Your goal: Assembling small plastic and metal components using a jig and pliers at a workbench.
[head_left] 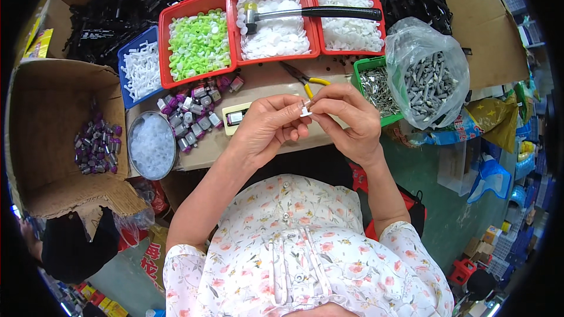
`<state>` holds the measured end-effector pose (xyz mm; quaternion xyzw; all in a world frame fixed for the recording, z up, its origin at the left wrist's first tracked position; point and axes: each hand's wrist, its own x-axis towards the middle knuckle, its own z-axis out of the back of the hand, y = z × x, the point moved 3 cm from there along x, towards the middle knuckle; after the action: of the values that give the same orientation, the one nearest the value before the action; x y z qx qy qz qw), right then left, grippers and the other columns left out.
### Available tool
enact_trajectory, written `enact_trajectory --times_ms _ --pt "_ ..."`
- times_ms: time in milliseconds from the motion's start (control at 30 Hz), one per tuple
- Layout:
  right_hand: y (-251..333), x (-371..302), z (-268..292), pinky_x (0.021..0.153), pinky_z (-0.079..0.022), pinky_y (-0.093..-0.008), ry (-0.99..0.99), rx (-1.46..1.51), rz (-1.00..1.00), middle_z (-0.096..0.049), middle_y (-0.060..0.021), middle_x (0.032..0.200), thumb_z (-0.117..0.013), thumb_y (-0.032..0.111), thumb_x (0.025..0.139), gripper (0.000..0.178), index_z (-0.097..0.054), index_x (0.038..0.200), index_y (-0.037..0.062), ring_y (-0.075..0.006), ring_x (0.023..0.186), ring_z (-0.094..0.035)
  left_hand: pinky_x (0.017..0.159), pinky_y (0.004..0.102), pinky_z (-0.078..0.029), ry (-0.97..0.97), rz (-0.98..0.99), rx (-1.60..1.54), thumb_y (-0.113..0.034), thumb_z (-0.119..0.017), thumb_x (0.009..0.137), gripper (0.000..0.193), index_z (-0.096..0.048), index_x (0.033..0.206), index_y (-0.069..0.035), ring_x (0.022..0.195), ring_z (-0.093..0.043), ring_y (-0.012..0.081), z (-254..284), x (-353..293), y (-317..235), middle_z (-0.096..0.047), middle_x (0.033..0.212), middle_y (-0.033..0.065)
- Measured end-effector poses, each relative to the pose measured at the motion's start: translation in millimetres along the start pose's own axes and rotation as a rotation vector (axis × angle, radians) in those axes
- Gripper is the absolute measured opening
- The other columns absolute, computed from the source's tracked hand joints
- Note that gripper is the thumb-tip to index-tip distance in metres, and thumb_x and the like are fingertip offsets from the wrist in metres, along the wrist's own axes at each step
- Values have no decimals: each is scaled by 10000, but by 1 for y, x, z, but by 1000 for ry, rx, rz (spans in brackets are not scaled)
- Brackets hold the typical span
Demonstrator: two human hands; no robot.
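Note:
Close together over the near side of the table, my left hand and my right hand pinch a small white plastic piece between their fingertips. It has a flat, disc-like end; the rest is partly hidden by my fingers. Just left of my left hand lies a cream block with a dark part in its slot. Pliers with yellow handles lie beyond my fingers. Small grey motors with purple ends are heaped to the left of the block.
Red bins hold green and white plastic parts; a hammer lies across two. A blue bin, a round tub and a cardboard box stand left. At right are a green bin and a plastic bag of grey parts.

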<state>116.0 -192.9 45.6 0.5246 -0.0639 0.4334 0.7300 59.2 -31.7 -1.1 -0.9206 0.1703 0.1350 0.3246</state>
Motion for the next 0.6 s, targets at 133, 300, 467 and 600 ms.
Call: enact_trajectory --times_ms 133,300,467,600 --pt "5 5 -2 707 -528 -318 52 -234 88 -659 -107 989 -746 -65 756 215 -683 949 6 -246 854 -668 671 201 -563 -137 -263 286 -47 -690 922 278 -667 1192 14 760 -683 121 -1 -10 -7 -681 914 58" --pt "8 7 -7 713 -501 -350 100 -326 155 -667 -97 975 -750 -12 762 203 -679 948 29 -269 854 -659 787 227 -571 -96 -568 651 42 -716 854 365 -677 1214 -2 885 -667 117 -5 -21 -8 -663 1038 60" --pt "8 6 -12 747 -498 -354 124 -333 132 -672 -97 977 -749 -4 774 208 -682 966 38 -272 862 -662 808 231 -568 -115 -578 800 49 -724 847 325 -698 1169 13 922 -659 117 0 -23 -8 -650 1070 61" --pt "6 2 -14 738 -502 -354 43 -256 82 -673 -97 968 -745 -21 776 220 -691 982 36 -268 850 -662 822 227 -559 -125 -565 679 51 -720 856 301 -698 1156 32 933 -651 109 3 -23 -4 -650 1068 68"
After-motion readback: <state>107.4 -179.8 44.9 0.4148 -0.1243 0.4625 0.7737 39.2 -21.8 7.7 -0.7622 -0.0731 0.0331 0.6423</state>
